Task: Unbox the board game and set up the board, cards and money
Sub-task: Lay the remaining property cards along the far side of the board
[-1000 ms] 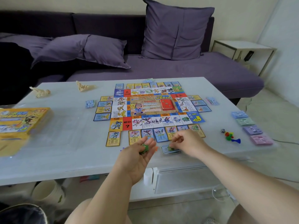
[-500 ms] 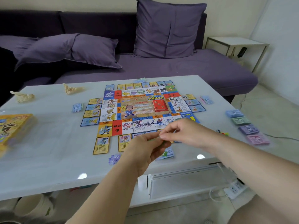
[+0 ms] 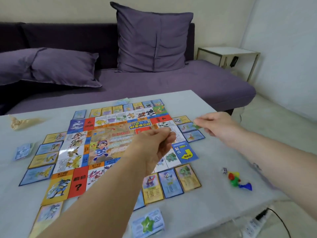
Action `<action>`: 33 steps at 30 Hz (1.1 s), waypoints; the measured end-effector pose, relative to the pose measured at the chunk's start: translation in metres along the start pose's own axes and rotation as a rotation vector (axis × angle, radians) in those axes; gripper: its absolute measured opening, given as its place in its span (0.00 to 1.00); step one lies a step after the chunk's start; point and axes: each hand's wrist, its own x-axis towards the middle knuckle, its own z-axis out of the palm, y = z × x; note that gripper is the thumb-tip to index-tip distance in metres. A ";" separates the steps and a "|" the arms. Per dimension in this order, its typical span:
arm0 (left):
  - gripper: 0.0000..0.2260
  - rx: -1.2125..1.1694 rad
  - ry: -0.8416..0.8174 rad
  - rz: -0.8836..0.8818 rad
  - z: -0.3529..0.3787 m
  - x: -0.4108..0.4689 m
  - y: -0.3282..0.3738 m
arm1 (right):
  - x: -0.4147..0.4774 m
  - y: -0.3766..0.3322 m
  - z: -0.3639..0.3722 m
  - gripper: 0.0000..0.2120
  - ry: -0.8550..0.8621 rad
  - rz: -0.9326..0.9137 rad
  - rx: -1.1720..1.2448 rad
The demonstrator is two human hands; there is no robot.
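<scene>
Mostly done: board (image 3: 109, 143) and cards (image 3: 169, 183) laid; money seemingly is being placed. A note (image 3: 197, 125) is being pinched by the right hand (image 3: 217, 125) beside the board; left hand (image 3: 152, 145) curled, contents indiscernible.

Board (image 3: 109, 134): one lay on the surface (image 3: 214, 169).
Hands: two, the left hand (image 3: 154, 145) and the right hand (image 3: 217, 124).
Left-edge cards (image 3: 49, 147): four.
Right-edge cards (image 3: 187, 127): three.
Near-edge cards (image 3: 169, 182): three showed clearly to the right of the left arm; others were hidden or blurred.
Money lots (image 3: 148, 224): three lay around the board.
Note (image 3: 197, 125): one, pinched by the right hand.
Pawns (image 3: 236, 181): one heap, four colours.
Crumpled wrapper (image 3: 22, 121): one.
</scene>
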 end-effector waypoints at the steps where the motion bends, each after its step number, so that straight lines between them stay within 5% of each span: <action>1: 0.06 -0.066 0.005 -0.027 0.003 0.010 0.002 | 0.016 0.006 -0.009 0.03 0.070 -0.057 -0.106; 6: 0.07 -0.271 -0.019 -0.145 0.020 0.052 0.009 | 0.083 0.034 -0.033 0.06 0.185 -0.082 -0.292; 18: 0.09 -0.010 -0.070 -0.042 0.012 0.087 0.008 | 0.124 0.051 -0.027 0.18 0.222 -0.143 -0.571; 25: 0.05 0.101 -0.030 0.016 -0.018 0.090 0.020 | 0.068 -0.032 0.049 0.11 -0.364 -0.174 -0.314; 33: 0.03 0.298 0.055 0.164 -0.091 0.107 0.063 | 0.100 -0.054 0.140 0.05 -0.429 -0.084 -0.060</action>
